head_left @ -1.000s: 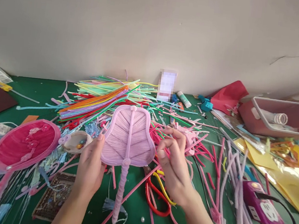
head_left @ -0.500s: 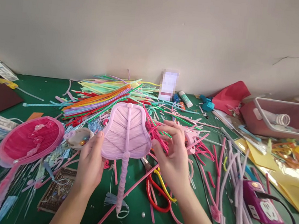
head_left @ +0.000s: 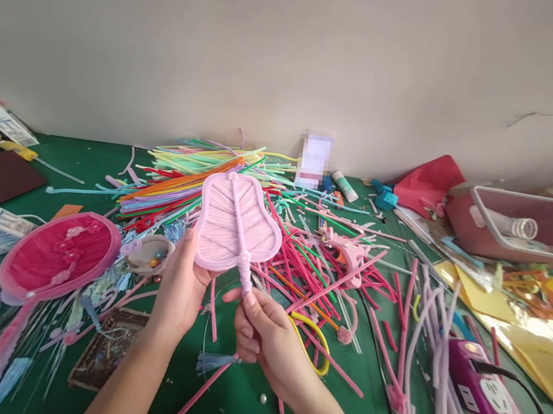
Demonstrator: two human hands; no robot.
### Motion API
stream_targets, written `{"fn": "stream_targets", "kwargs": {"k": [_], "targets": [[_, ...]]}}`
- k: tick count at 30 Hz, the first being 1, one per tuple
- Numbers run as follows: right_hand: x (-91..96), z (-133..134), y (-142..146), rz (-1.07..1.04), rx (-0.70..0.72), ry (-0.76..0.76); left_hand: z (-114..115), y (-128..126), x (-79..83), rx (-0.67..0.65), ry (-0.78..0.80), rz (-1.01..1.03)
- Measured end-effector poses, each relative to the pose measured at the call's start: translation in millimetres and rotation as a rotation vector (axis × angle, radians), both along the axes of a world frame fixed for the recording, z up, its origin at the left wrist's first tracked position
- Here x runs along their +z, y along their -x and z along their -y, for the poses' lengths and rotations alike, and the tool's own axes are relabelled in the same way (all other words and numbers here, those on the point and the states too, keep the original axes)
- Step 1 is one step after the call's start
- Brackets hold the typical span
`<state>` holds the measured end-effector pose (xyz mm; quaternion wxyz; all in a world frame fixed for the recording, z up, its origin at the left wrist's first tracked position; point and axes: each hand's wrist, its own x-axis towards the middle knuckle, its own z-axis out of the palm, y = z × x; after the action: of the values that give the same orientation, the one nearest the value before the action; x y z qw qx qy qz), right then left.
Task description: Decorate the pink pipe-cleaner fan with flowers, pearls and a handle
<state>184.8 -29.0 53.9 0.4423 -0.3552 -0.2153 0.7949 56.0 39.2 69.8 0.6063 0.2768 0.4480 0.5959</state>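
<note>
I hold a pale lilac fan (head_left: 236, 225) made of pipe cleaners, bell-shaped with a centre rib, above the green table (head_left: 241, 411). My left hand (head_left: 180, 289) grips the fan's lower left edge, thumb on its face. My right hand (head_left: 265, 336) is wrapped around the fan's braided handle just below the blade. A pale blue tassel (head_left: 212, 361) hangs at the handle's lower end beside my right palm.
A pile of coloured pipe cleaners (head_left: 200, 174) lies behind the fan. A magenta round fan (head_left: 59, 255) rests at the left. Scissors with a yellow loop (head_left: 317, 346) lie by my right hand. A purple power strip (head_left: 479, 386) and a pink tray (head_left: 530, 228) sit at the right.
My right hand left the fan's right edge, dropped down and closed around the handle. The fan has tilted so its top leans left.
</note>
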Motion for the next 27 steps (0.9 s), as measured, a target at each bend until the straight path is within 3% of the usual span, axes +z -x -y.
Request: {"fn": "stream_targets", "kwargs": {"k": [3,8,16,23,25,27], "targets": [[2.0,-6,-7,0.012,-0.076,-0.029,5,-1,-5.9,-0.212,-0.026,0.112],[9.8,-22,-17,-0.037,-0.135,-0.08,16,0,-17.9,-0.424,0.077,-0.037],[27.3,-48,-29,0.074,-0.238,-0.227,57,16,-6.0,-0.923,0.126,-0.252],[28.7,-54,-32,0.213,-0.195,-0.305,85,43,-9.0,-0.913,0.205,-0.449],[26.6,-55,-31,0.334,-0.183,-0.339,94,54,-6.9,-0.906,0.241,-0.525],[23.4,-57,-28,0.529,-0.147,-0.4,103,72,-4.6,-0.816,0.262,-0.586]]}}
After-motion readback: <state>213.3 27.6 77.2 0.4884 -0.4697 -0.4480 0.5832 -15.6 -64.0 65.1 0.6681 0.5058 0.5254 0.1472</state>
